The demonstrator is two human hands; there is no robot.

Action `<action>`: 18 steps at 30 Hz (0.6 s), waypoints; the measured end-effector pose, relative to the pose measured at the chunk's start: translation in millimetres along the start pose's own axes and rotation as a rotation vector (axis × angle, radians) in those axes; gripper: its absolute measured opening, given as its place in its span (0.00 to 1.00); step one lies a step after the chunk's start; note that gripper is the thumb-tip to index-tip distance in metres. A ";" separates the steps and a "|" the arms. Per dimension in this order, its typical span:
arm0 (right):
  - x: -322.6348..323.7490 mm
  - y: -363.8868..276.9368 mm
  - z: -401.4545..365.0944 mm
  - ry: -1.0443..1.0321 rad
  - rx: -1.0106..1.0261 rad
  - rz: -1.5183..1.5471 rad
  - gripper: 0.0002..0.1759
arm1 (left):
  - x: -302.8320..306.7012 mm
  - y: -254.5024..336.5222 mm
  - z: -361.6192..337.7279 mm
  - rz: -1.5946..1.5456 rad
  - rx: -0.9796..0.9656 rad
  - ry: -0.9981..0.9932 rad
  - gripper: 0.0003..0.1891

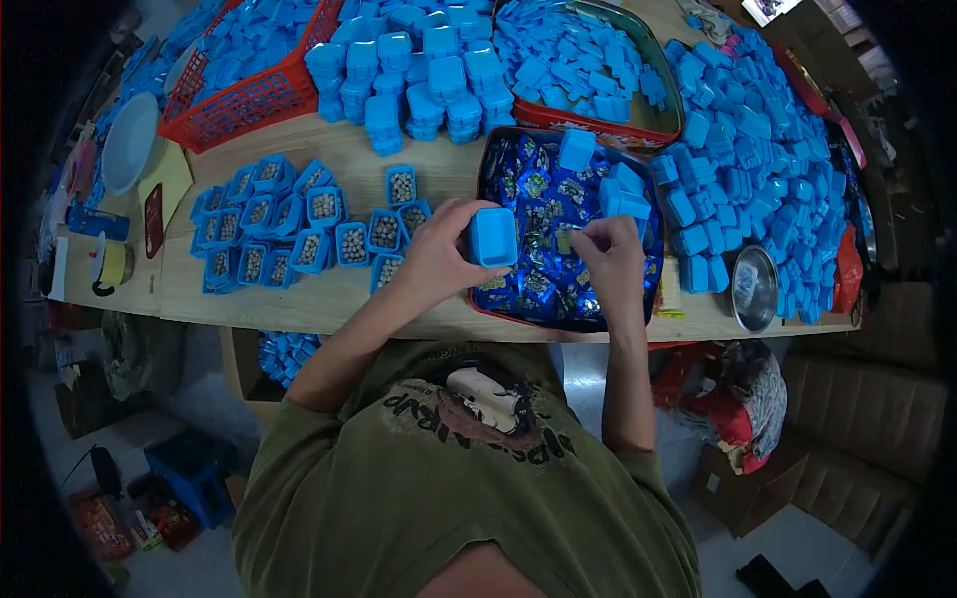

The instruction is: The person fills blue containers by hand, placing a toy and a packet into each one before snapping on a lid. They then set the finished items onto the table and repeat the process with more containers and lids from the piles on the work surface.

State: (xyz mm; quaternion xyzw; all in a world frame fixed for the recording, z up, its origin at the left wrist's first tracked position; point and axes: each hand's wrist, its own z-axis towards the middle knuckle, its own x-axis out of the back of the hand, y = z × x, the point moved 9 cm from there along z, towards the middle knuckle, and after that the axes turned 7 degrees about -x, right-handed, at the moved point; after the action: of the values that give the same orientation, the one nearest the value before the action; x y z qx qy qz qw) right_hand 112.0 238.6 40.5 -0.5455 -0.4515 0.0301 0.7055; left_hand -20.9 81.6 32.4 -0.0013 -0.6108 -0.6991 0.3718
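My left hand [449, 249] is wrapped round an empty-looking light blue box [493, 237], its open side facing up, at the left part of a tray [477, 299]. The tray holds many shiny dark blue packets [533, 284]. Over the packets, my right hand [610, 244] has its thumb and fingers pinched together; what they hold, if anything, is too small to name. A few blue boxes [576, 149] lie on the packets beyond and beside my right hand. Left of my left hand stand several blue boxes filled with pale round beads [352, 245].
Stacked blue boxes [384, 115] stand at the back, beside a red basket [239, 105] and a tin of flat blue pieces [668, 125]. Blue boxes are heaped at the right [748, 169], near a metal bowl [754, 289]. A yellow cup [115, 261] stands far left.
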 end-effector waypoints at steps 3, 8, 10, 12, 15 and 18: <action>-7.7 1.4 -1.5 -0.093 -0.193 0.466 0.08 | -4.1 2.1 1.9 -0.032 -0.017 0.005 0.34; -42.6 -21.1 -7.5 -0.186 -0.097 0.487 0.09 | -6.2 17.4 2.7 0.029 -0.074 0.006 0.35; -46.7 -28.4 -9.3 -0.172 -0.048 0.432 0.10 | -6.1 15.5 1.3 0.020 -0.073 0.014 0.36; -44.4 -35.9 -11.1 -0.146 -0.028 0.323 0.10 | -4.6 19.4 3.0 0.039 -0.121 0.028 0.36; -44.4 -39.8 -11.1 -0.071 0.090 0.101 0.11 | -8.4 20.4 3.5 0.094 -0.156 0.028 0.36; -28.2 -58.0 -16.0 0.186 0.207 -0.050 0.11 | -9.4 21.0 4.2 0.083 -0.143 0.016 0.35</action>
State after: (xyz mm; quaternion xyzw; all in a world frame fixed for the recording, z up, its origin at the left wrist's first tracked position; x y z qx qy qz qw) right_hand 80.0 188.3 69.7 -0.4590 -0.3920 0.0082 0.7972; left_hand -5.0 90.5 47.1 -0.0474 -0.5557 -0.7249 0.4044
